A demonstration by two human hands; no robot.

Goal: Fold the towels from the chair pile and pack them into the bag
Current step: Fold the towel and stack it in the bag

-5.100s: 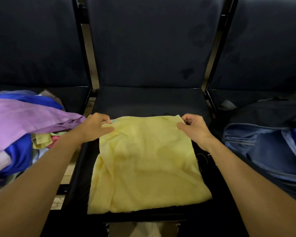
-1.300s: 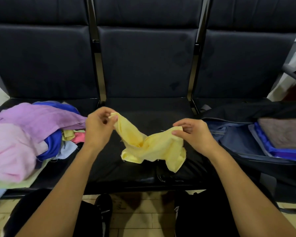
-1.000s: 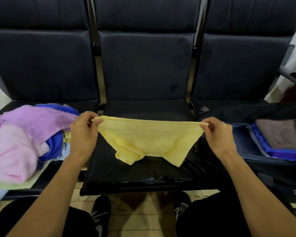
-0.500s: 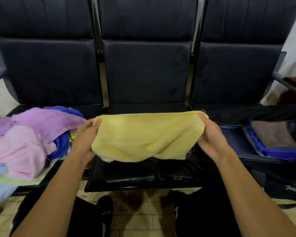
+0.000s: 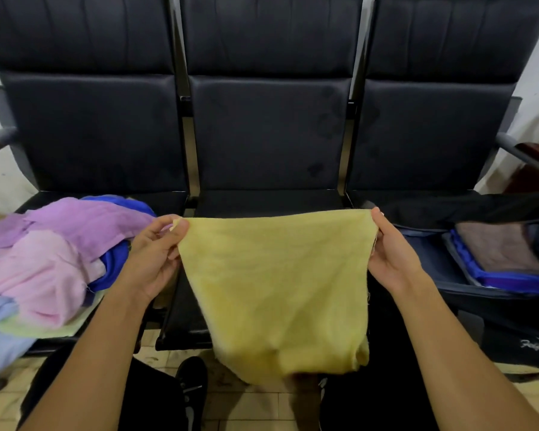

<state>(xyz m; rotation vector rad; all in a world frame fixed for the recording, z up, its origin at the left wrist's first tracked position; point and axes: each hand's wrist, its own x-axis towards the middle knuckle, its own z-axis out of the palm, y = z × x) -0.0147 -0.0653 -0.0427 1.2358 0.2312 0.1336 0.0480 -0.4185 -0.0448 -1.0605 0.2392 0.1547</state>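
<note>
Three dark padded chairs stand joined in a row before a pale wall. Between them and the viewer, a yellow towel hangs in the air, its top edge stretched taut. The left hand pinches one top corner, and the right hand grips the other. Half a second ago the towel was bunched between the hands; now it drapes open, likely ready to refold. The unfolded towel pile sits on the left chair. The open bag, already holding folded towels, rests on the right chair.
</note>
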